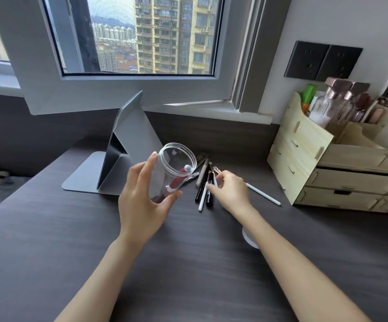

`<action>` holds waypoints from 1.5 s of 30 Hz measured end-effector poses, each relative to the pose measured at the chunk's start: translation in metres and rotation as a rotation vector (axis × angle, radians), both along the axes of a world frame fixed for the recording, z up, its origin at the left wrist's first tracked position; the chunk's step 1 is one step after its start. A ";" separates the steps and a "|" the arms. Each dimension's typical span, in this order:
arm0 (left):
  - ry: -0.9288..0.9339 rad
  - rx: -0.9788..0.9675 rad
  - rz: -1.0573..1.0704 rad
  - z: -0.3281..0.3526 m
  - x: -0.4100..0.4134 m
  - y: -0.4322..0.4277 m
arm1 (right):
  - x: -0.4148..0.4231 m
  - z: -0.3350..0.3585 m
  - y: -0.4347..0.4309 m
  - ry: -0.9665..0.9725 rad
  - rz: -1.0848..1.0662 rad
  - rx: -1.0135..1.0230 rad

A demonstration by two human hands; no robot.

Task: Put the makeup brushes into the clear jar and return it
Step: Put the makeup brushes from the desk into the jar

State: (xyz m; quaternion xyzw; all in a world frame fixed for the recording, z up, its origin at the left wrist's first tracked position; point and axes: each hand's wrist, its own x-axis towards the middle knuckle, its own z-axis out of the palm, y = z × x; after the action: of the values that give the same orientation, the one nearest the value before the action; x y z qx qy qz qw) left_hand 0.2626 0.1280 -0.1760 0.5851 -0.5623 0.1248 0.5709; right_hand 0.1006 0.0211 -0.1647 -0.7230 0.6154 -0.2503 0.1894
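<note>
**Jar half tipped, brush pile still on the desk: plenty of ways to fumble this**

So the left hand (145,201) is wrapped around the clear jar (169,173), thumb on the near side and fingers on the far side, holding it up off the desk (72,252) and tilted with the mouth pointing up and to the right. There's already one red stick (176,181) inside, leaning toward the rim.

The right hand (229,190) is down on the brushes (205,185), a loose pile lying just right of the jar. Fingers are curled and bunched over the tips, looks like it's pinching at a couple of them, but I honestly can't tell if anything is actually gripped yet. One white pencil (264,194) sits apart, further right, near the wooden organiser (304,159).

What I'd worry about:
- Jar is tilted quite a bit, so the red stick could slide right out if it tips any more.
- Grabbing several thin handles at once means one probably slips and rolls off across the desk.
- Long brushes going in at an angle can catch the rim or lever the jar out of a fairly loose hold.
- That stray pencil is easy to forget.
- The stand (123,145) sits close behind the jar, easy to knock.
</note>
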 end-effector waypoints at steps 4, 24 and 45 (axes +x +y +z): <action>-0.023 0.001 0.006 -0.002 0.001 0.001 | 0.015 -0.007 -0.007 0.067 -0.024 0.017; -0.152 0.001 -0.145 -0.007 -0.008 0.005 | -0.015 0.054 0.090 -0.807 0.366 -0.138; 0.252 -0.103 -0.106 -0.005 0.009 0.001 | 0.043 -0.011 -0.027 0.342 0.464 -0.401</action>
State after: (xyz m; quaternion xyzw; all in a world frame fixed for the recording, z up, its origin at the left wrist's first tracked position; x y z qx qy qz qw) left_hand 0.2715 0.1291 -0.1806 0.5355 -0.5091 0.0491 0.6720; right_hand 0.1437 -0.0057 -0.1754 -0.8979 0.3961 -0.1920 -0.0104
